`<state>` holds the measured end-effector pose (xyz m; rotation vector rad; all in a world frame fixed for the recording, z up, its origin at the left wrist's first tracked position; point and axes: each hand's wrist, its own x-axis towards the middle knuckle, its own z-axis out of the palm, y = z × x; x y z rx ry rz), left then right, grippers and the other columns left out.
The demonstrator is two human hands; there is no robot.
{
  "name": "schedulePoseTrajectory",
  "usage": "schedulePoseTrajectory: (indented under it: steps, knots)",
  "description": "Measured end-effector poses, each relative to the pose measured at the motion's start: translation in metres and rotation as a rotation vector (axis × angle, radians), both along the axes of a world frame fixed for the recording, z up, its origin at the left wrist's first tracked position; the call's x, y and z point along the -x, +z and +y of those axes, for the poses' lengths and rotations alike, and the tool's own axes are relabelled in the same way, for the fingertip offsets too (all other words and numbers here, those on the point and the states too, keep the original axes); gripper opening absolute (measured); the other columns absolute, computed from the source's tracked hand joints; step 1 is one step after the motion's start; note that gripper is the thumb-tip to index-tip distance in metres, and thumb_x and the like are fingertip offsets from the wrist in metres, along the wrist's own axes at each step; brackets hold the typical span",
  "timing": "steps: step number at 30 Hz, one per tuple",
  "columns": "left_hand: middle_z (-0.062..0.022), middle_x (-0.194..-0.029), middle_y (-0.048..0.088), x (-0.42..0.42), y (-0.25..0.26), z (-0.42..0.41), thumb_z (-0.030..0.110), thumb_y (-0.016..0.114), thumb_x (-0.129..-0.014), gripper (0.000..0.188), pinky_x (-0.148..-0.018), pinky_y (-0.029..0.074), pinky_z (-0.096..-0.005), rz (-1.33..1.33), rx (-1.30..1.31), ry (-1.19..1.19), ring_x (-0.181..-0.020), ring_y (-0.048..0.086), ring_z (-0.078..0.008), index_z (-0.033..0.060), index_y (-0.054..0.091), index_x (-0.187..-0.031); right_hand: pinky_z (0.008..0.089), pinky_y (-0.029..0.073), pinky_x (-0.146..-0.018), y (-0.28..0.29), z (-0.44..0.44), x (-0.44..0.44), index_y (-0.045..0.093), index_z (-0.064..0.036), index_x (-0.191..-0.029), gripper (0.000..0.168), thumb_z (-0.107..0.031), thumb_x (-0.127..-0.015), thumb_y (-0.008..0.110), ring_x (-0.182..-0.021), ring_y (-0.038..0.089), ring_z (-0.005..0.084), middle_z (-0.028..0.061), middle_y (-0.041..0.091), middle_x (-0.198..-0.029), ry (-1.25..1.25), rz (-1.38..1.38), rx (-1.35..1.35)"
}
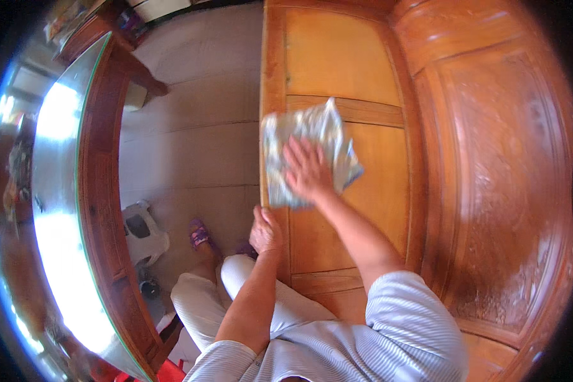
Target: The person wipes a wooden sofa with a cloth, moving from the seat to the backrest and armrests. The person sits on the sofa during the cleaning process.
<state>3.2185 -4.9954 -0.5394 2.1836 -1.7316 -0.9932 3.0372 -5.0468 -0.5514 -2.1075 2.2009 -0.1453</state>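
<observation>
My right hand (307, 168) lies palm down on a crumpled, patterned cloth (334, 138), its fingers slightly apart. Under the cloth is the panelled seat of a wooden bench (348, 200); the cloth reaches the seat's left edge. Both the hand and the cloth look a little blurred. Just below the cloth's lower left corner, my left hand (265, 233) grips the front edge of the seat. Its fingertips are hidden around that edge.
The bench's carved wooden backrest (492, 191) rises on the right. On the left stands a glass-topped wooden table (57, 176), shining with reflected light. Between them, a white plastic stool (145, 229) and a foot in a purple sandal (200, 235) are on the tiled floor (205, 153).
</observation>
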Motion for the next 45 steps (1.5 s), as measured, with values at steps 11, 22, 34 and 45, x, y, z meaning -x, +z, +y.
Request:
schedulePoseTrajectory:
  steps: [11,22,34,45]
  knots:
    - [-0.0298,-0.094,0.065,0.006,-0.003,-0.001,0.046,0.026,-0.099,0.046,-0.075,0.047,-0.0586,-0.166,-0.009,-0.08,-0.088,0.061,-0.0506,0.0096,0.046,-0.118,0.0521,0.029,-0.108,0.035,0.301,-0.064,0.043,-0.02,-0.142,0.064,-0.049,-0.087,0.057,-0.134,0.035,0.0298,0.0075,0.037,-0.148,0.114,-0.235,-0.192]
    - [-0.0315,-0.094,0.064,0.01,-0.004,0.002,0.047,0.026,-0.098,0.048,-0.073,0.045,-0.0611,-0.239,-0.011,-0.071,-0.086,0.06,-0.0524,0.0065,0.046,-0.113,0.0487,0.026,-0.112,-0.031,-0.028,0.203,0.04,-0.023,-0.143,0.055,-0.048,-0.094,0.042,-0.136,0.033,0.0286,0.0062,0.032,-0.152,-0.341,0.137,0.221]
    - [-0.0289,-0.088,0.064,0.014,-0.006,0.0,0.042,0.03,-0.099,0.039,-0.068,0.045,-0.0607,-0.252,0.051,-0.063,-0.08,0.06,-0.0515,0.0069,0.046,-0.105,0.0507,0.019,-0.113,-0.049,-0.005,0.277,0.04,-0.023,-0.144,0.058,-0.052,-0.093,0.04,-0.138,0.031,0.0342,0.0083,0.034,-0.152,-0.735,0.12,0.264]
    - [-0.0283,-0.097,0.065,0.013,0.0,-0.002,0.047,0.024,-0.099,0.047,-0.075,0.047,-0.0588,-0.266,-0.049,-0.064,-0.09,0.061,-0.0498,0.0088,0.046,-0.112,0.0525,0.024,-0.111,-0.011,0.347,0.094,0.038,-0.008,-0.144,0.059,-0.028,-0.09,0.05,-0.137,0.03,0.0391,0.0188,0.029,-0.151,-0.804,0.147,0.003]
